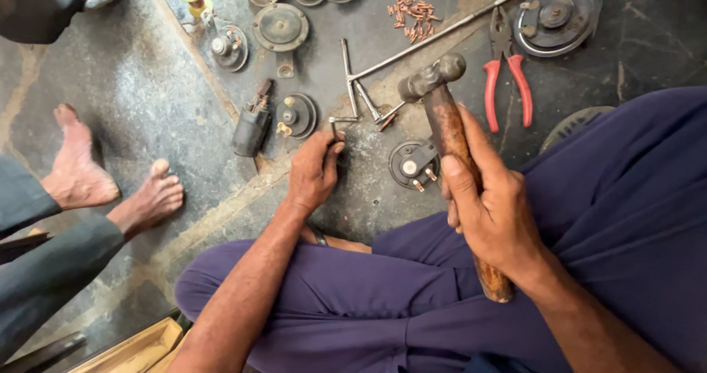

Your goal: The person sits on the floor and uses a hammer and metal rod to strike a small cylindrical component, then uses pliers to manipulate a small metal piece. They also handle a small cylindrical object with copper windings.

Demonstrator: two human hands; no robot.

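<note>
gripping now: my right hand is wrapped tight round the wooden handle of the hammer, fingers closed mid-shaft, so the steel head stands raised above the floor.
left hand: my left hand is pinched shut on a small metal piece, thumb and fingers holding it upright against the stone floor, just under where the hammer head points. what the piece is exactly i cannot tell, it's too small.
where the work sits: right in front of my knees, between a round black horn part on my right and another small disc part further out to my left.
close at hand: a long t-shaped wrench lies just beyond the piece, red-handled pliers to its right, all near so i need not get up.
further out: a heap of little copper bits, more round horn bodies near the far edge, a dark cylinder part.
my seat: cross-legged in purple trousers, the floor is the bench.
company: another person's bare feet rest on the floor to my left, well apart from the work.
</note>
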